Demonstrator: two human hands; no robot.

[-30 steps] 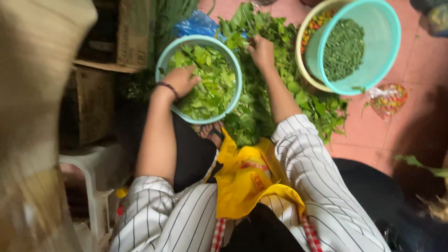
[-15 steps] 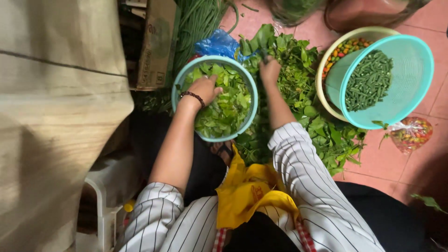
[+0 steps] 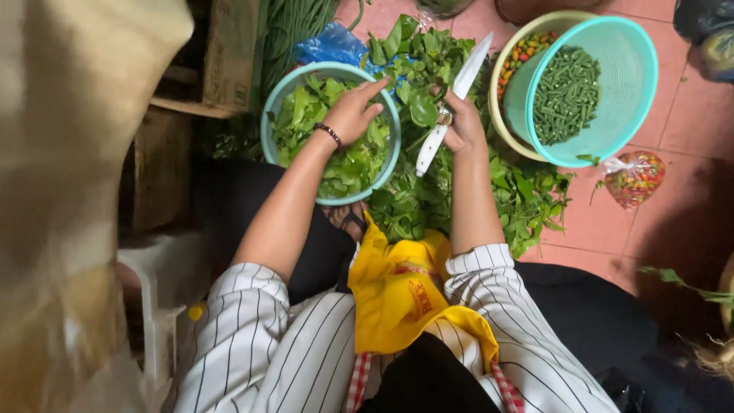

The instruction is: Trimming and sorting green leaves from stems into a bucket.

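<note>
The left hand (image 3: pixel 350 115) lay flat, fingers loose, on picked leaves in the round teal plastic bowl (image 3: pixel 269 130), holding nothing. Just right of that bowl, the right hand (image 3: pixel 461 126) gripped one white-bladed knife (image 3: pixel 453 102) over the heap of green leafy stems (image 3: pixel 527 195). Further right sat one teal colander of chopped green beans (image 3: pixel 569 92) inside a cream basin (image 3: pixel 498 73), and one clear bag of chillies (image 3: pixel 634 177) on the floor.

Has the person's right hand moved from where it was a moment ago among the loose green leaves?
Yes. The right hand, earlier pressed down in the pile of loose leaves, now holds a white-handled knife up, nearer the teal colander of cut beans.
</note>
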